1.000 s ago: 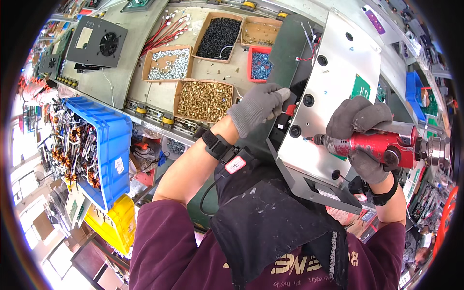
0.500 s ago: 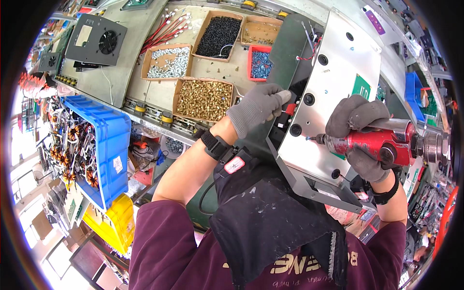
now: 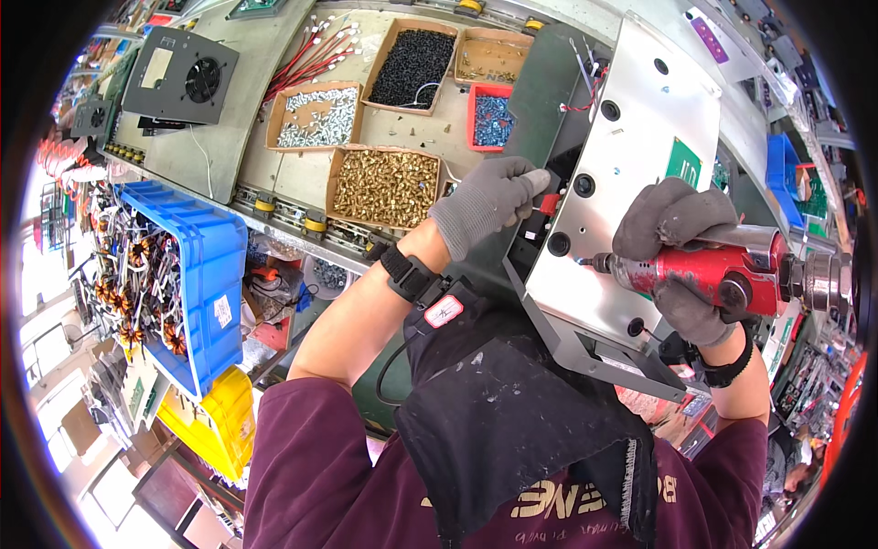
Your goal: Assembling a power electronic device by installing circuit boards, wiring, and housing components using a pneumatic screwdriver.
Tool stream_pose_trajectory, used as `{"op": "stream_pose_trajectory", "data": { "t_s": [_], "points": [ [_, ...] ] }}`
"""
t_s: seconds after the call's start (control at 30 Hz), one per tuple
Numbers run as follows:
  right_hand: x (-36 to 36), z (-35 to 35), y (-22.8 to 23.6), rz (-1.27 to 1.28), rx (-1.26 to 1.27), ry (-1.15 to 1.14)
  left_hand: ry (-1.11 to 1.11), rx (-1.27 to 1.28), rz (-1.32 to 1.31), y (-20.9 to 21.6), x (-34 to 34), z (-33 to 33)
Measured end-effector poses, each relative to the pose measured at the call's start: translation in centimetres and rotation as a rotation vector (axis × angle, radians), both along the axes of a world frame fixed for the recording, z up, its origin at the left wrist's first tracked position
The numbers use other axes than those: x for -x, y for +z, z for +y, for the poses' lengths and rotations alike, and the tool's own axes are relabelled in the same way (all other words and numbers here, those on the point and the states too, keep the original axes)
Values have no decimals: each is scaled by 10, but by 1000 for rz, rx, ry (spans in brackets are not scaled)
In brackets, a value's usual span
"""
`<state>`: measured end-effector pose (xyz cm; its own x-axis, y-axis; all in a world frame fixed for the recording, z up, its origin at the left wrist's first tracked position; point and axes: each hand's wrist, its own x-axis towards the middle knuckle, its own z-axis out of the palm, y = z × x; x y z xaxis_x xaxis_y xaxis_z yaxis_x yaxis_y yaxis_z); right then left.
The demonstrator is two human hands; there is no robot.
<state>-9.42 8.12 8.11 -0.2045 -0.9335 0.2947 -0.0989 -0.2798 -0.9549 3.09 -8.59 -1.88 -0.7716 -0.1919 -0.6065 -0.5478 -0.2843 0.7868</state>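
Note:
A red air screwdriver (image 3: 722, 274) is gripped in my gloved right hand (image 3: 681, 224). Its tip meets the silvery metal panel (image 3: 631, 119) near a black round foot (image 3: 559, 244). Whatever sits right under the tip is too small to make out. My gloved left hand (image 3: 494, 201) is closed, thumb and fingertips pressed together beside the panel's left edge, close to a red connector (image 3: 550, 203). Anything pinched in those fingertips is hidden. The panel belongs to a grey metal case (image 3: 594, 361), standing tilted in front of me, with a green label (image 3: 683, 163) on its face.
Open boxes of brass screws (image 3: 386, 188), silver screws (image 3: 315, 117), black screws (image 3: 413, 66) and blue screws (image 3: 494, 122) stand left of the case. Red wires (image 3: 320, 55) lie behind. A grey fan unit (image 3: 183, 75) is at far left, above a blue crate (image 3: 206, 274) and a yellow bin (image 3: 215, 421).
The screwdriver and my right hand have shifted very slightly to the left against the panel. My left hand stays in the same pinched pose.

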Motion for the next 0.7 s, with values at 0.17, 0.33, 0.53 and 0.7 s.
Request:
{"op": "stream_pose_trajectory", "data": {
  "t_s": [0.17, 0.33, 0.53, 0.7],
  "points": [
    [-1, 0, 3, -3, -10, 36, -8, 10, 26, -6, -3, -1],
    [-6, 1, 9, -20, 3, 44, 3, 5, 52, -8, -4, 0],
    [-3, 0, 13, 181, -74, 172, -2, 22, 49, -6, -3, -3],
    [-2, 1, 8, 156, -21, 91, 6, 10, 31, -7, -4, -3]
  ]
}}
